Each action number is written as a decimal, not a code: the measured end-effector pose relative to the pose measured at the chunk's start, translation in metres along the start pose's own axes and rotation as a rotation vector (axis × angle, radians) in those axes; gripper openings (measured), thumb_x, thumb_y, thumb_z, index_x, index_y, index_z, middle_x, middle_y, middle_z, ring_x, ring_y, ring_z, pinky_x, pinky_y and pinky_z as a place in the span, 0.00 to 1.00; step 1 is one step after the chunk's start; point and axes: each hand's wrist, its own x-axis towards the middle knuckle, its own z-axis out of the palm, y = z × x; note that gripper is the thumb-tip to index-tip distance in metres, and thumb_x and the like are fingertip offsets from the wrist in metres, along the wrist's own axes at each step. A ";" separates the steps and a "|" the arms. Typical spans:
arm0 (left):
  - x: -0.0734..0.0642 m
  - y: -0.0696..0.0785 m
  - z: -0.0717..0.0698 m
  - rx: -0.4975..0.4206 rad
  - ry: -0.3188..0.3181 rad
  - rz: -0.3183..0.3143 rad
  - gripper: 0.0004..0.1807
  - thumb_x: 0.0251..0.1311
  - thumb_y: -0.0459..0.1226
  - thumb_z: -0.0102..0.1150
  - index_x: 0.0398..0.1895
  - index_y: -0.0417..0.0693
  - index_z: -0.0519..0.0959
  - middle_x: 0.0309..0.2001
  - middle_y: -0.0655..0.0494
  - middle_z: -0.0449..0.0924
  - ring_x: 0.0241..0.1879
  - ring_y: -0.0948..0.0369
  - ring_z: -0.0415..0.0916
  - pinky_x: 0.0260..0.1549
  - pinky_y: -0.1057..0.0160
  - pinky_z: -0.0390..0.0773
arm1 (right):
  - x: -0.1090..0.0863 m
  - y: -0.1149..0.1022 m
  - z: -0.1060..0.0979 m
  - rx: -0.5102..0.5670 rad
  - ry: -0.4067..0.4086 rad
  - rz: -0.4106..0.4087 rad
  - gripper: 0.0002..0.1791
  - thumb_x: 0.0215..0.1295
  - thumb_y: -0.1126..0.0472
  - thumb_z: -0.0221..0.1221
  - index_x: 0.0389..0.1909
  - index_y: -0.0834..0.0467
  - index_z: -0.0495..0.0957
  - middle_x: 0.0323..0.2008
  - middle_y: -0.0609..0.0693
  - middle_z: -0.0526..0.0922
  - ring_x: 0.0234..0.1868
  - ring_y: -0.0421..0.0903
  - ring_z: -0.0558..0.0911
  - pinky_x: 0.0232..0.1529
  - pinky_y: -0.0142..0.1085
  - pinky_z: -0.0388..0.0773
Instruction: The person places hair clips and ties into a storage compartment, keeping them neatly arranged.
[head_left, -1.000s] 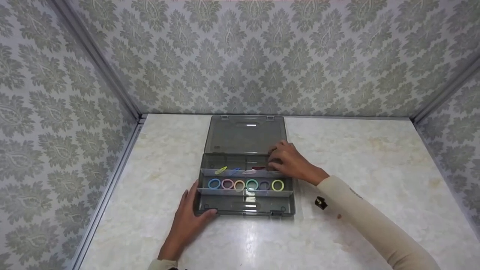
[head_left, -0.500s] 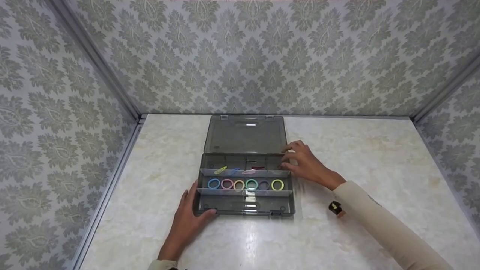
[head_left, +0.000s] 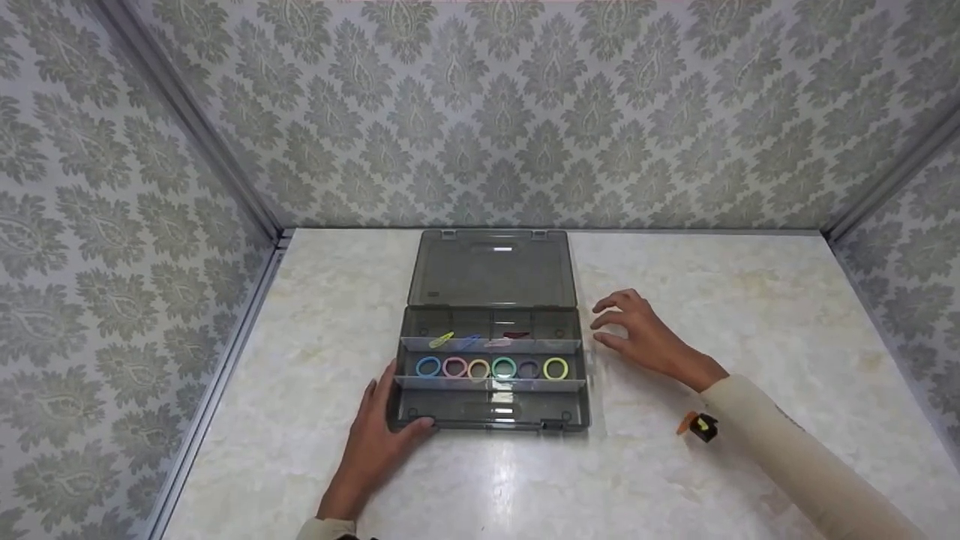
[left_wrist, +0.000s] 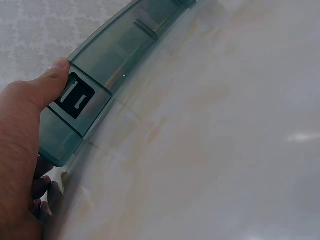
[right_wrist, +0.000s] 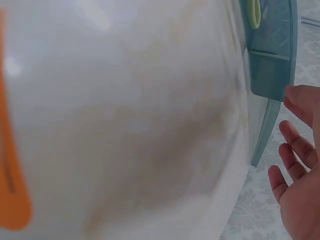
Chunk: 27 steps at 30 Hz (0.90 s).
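Observation:
An organizer box (head_left: 491,424) of smoky grey plastic lies on the table with its lid (head_left: 491,270) folded back. My left hand (head_left: 375,435) grips its front left corner; in the left wrist view the thumb (left_wrist: 52,82) presses beside the latch (left_wrist: 76,96). Several snap hair clips, such as a yellow one (head_left: 442,340) and a dark red one (head_left: 516,335), are in the back compartment. The middle compartment holds a row of hair ties, from blue (head_left: 428,367) to yellow (head_left: 556,369). My right hand (head_left: 645,337) hovers right of the box, fingers loosely bent and holding nothing.
A long orange piece (head_left: 685,423), like a hair clip, lies on the table by the right sleeve; it is blurred in the right wrist view. A small black device (head_left: 703,427) sits at that sleeve. Patterned walls (head_left: 502,112) stand behind and at both sides.
My right hand has drawn away from the back compartment to the right, off the box and over the table. The orange piece now shows more beside the sleeve. The left hand has stayed put.

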 end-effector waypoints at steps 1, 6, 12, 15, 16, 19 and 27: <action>0.000 0.000 0.000 -0.002 0.002 -0.001 0.63 0.62 0.67 0.74 0.92 0.68 0.48 0.88 0.38 0.51 0.86 0.31 0.44 0.78 0.23 0.55 | -0.003 0.001 0.000 0.002 -0.001 -0.002 0.04 0.73 0.65 0.73 0.45 0.58 0.92 0.59 0.59 0.82 0.64 0.62 0.74 0.65 0.66 0.70; 0.000 -0.001 0.000 -0.008 0.008 -0.010 0.63 0.60 0.69 0.74 0.92 0.69 0.48 0.88 0.40 0.52 0.87 0.33 0.43 0.79 0.24 0.53 | -0.018 0.004 -0.002 0.025 -0.004 -0.007 0.04 0.72 0.67 0.73 0.45 0.60 0.92 0.59 0.60 0.82 0.63 0.62 0.73 0.64 0.64 0.70; 0.000 -0.001 -0.001 -0.013 -0.002 -0.028 0.65 0.59 0.72 0.73 0.92 0.70 0.48 0.89 0.45 0.52 0.88 0.36 0.40 0.80 0.25 0.50 | -0.040 0.008 -0.003 0.034 -0.007 0.020 0.05 0.72 0.67 0.73 0.45 0.59 0.91 0.59 0.58 0.82 0.64 0.60 0.73 0.63 0.63 0.70; 0.000 0.000 -0.001 -0.015 0.001 -0.025 0.64 0.59 0.71 0.73 0.92 0.69 0.48 0.89 0.46 0.52 0.88 0.36 0.40 0.80 0.25 0.50 | -0.051 0.009 -0.004 0.037 -0.015 0.012 0.04 0.72 0.68 0.73 0.44 0.58 0.91 0.58 0.59 0.83 0.64 0.60 0.74 0.62 0.62 0.70; 0.000 0.000 -0.001 -0.016 0.003 -0.025 0.64 0.59 0.71 0.74 0.92 0.69 0.48 0.89 0.46 0.52 0.88 0.36 0.40 0.80 0.25 0.50 | -0.055 0.010 -0.005 0.036 -0.018 0.007 0.04 0.72 0.68 0.73 0.43 0.57 0.91 0.58 0.59 0.83 0.63 0.61 0.74 0.62 0.61 0.69; -0.001 0.000 -0.001 -0.014 0.003 -0.017 0.64 0.59 0.71 0.74 0.92 0.68 0.48 0.89 0.46 0.52 0.88 0.36 0.40 0.80 0.25 0.50 | -0.067 0.012 -0.009 0.036 -0.025 0.007 0.04 0.72 0.68 0.73 0.42 0.56 0.91 0.57 0.59 0.84 0.62 0.59 0.74 0.61 0.57 0.69; -0.001 -0.001 -0.001 -0.009 0.005 0.002 0.65 0.59 0.70 0.74 0.92 0.68 0.48 0.89 0.46 0.52 0.88 0.35 0.41 0.79 0.24 0.51 | -0.102 0.014 -0.027 0.013 -0.023 0.012 0.08 0.69 0.70 0.74 0.40 0.52 0.92 0.55 0.55 0.86 0.61 0.56 0.75 0.59 0.49 0.68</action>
